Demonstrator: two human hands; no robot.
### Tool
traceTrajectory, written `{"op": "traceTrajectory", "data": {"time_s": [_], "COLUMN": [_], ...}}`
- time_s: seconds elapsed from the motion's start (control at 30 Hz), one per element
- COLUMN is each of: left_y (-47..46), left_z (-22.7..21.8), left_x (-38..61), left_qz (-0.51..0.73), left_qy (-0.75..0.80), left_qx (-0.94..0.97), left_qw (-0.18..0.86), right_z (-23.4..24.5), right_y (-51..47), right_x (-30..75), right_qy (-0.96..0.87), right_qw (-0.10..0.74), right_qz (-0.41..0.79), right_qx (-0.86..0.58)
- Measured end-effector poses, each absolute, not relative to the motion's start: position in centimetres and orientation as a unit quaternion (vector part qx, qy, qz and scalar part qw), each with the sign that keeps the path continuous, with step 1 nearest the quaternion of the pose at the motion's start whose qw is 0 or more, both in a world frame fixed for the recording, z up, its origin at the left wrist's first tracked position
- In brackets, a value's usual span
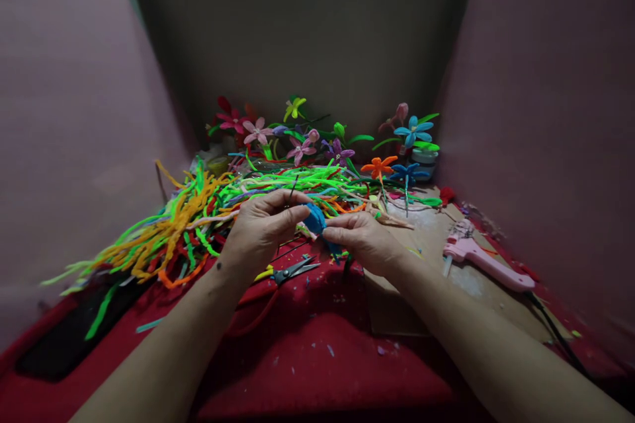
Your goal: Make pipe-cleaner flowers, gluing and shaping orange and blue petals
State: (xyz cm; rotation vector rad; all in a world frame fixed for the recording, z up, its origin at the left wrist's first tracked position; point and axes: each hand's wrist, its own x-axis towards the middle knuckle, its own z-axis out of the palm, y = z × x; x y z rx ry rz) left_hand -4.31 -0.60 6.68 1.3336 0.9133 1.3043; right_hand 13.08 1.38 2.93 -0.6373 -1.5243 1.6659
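Note:
A blue fuzzy pipe-cleaner piece (314, 218), folded into what looks like petals, is held between both hands above the red cloth. My left hand (268, 218) pinches its upper left side, and a thin dark stem rises by those fingers. From the right, my right hand (360, 238) grips its lower edge with thumb and forefinger. Parts of the piece are hidden by the fingers. Just below the hands lie scissors (290, 272) with their blades slightly apart. A heap of coloured pipe cleaners (198, 218) spreads behind and to the left of my left hand.
Finished pipe-cleaner flowers, such as a light blue one (413, 131) and an orange one (380, 166), stand along the back. At right, a pink glue gun (489, 261) rests on cardboard (397, 310), its cord trailing forward. A dark flat object (59, 344) lies at left.

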Motion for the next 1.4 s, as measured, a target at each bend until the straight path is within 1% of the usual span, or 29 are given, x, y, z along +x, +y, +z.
{"op": "traceTrajectory", "data": {"time_s": [0.2, 0.27, 0.37, 0.57, 0.73, 0.87, 1.03, 1.13, 1.3, 1.4], "left_y": [-0.55, -0.49, -0.42, -0.60, -0.49, -0.43, -0.58, -0.60, -0.48, -0.50], "left_z": [6.64, 6.66, 6.73, 7.25, 7.33, 7.19, 7.29, 7.39, 7.47, 7.45], "left_x": [-4.87, -4.95, -4.99, -4.85, -4.69, -4.70, -4.72, -4.77, -5.07, -5.14], "left_qz": [0.505, 0.489, 0.480, 0.475, 0.484, 0.490, 0.498, 0.493, 0.487, 0.486], "left_qy": [0.347, 0.339, 0.347, 0.409, 0.429, 0.428, 0.436, 0.438, 0.434, 0.424], "left_qx": [0.586, 0.605, 0.615, 0.613, 0.584, 0.592, 0.597, 0.597, 0.597, 0.595], "left_qw": [0.530, 0.529, 0.520, 0.481, 0.491, 0.476, 0.454, 0.456, 0.468, 0.480], "right_z": [3.10, 3.29, 3.42, 3.19, 3.01, 3.09, 3.16, 3.04, 2.61, 2.43], "right_y": [1.22, 1.09, 1.01, 1.32, 1.49, 1.29, 1.13, 1.32, 1.79, 1.87], "right_x": [13.38, 13.40, 13.31, 13.09, 13.15, 12.96, 12.77, 12.96, 13.44, 13.57], "right_qy": [-0.502, -0.491, -0.480, -0.477, -0.552, -0.593, -0.612, -0.607, -0.567, -0.560], "right_qw": [0.323, 0.304, 0.314, 0.372, 0.422, 0.439, 0.439, 0.424, 0.373, 0.348], "right_qz": [0.767, 0.780, 0.780, 0.746, 0.659, 0.594, 0.567, 0.588, 0.689, 0.715], "right_qx": [-0.237, -0.241, -0.249, -0.277, -0.288, -0.320, -0.332, -0.325, -0.255, -0.233]}}
